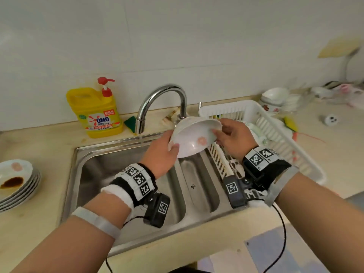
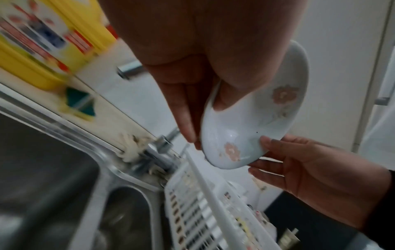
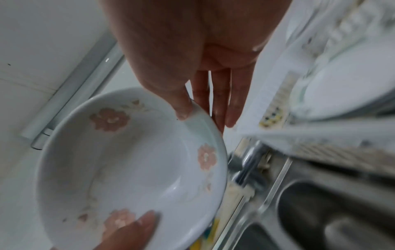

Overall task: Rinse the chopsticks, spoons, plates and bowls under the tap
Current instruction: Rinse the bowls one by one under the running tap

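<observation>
A white plate with pink flowers (image 1: 194,137) (image 2: 252,128) (image 3: 132,169) is held tilted above the sink divider, right of the tap (image 1: 163,103). My left hand (image 1: 167,150) (image 2: 205,84) grips its left rim, thumb on the inner face. My right hand (image 1: 230,134) (image 3: 198,94) pinches the right rim, thumb inside and fingers behind. A thin stream of water (image 1: 141,137) falls from the spout, left of the plate and clear of it. Several dirty plates (image 1: 17,180) are stacked on the left counter, the top one stained with brown sauce.
A steel double sink (image 1: 122,174) lies below my hands. A white dish rack (image 1: 262,134) stands on the right and holds washed dishes. Yellow detergent bottle (image 1: 98,111) and green sponge (image 1: 130,122) sit behind the sink. Bowls (image 1: 275,99) are stacked at the back right.
</observation>
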{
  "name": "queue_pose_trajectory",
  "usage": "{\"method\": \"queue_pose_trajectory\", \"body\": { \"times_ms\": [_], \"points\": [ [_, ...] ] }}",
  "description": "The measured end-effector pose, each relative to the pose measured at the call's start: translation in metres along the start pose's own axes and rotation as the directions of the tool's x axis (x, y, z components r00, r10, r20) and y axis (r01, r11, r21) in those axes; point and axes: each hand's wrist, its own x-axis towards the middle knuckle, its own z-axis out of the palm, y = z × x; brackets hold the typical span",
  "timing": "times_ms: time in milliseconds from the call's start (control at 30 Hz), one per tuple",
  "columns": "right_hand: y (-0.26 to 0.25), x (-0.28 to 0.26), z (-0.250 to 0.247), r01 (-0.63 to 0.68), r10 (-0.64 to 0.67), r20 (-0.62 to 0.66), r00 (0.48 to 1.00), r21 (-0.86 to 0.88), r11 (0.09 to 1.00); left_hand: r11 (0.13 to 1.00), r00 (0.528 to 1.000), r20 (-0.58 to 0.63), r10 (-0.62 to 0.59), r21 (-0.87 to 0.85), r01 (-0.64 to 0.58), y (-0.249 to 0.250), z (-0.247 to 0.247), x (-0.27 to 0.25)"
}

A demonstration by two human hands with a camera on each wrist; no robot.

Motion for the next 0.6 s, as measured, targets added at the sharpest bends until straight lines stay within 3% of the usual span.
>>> {"method": "queue_pose_trajectory", "body": {
  "times_ms": [167, 300, 400, 467, 533, 600],
  "points": [
    [0.028, -0.019, -0.084, -0.202, 0.203, -0.029, 0.979, -0.292, 0.935, 0.994, 0.972, 0.226, 0.070, -0.103, -0.048, 0.036, 0.058, 0.020],
    [0.073, -0.020, -0.139, -0.340, 0.377, 0.006, 0.926, -0.417, 0.843, 0.994, 0.960, 0.279, 0.026, -0.109, 0.005, 0.051, 0.090, 0.031],
    [0.113, -0.012, -0.164, -0.412, 0.476, 0.037, 0.879, -0.447, 0.794, 0.997, 0.964, 0.252, -0.080, 0.011, 0.080, 0.052, 0.111, 0.045],
    [0.131, -0.007, -0.168, -0.495, 0.581, 0.102, 0.808, -0.418, 0.762, 0.990, 0.963, 0.231, -0.142, 0.033, 0.138, 0.050, 0.121, 0.052],
    [0.151, 0.000, -0.174, -0.519, 0.629, 0.175, 0.758, -0.423, 0.743, 0.974, 0.945, 0.245, -0.216, -0.010, 0.225, 0.053, 0.136, 0.056],
    [0.167, 0.008, -0.178, -0.450, 0.628, 0.275, 0.728, -0.499, 0.741, 0.923, 0.907, 0.276, -0.317, -0.131, 0.362, 0.058, 0.154, 0.059]
  ]
}}
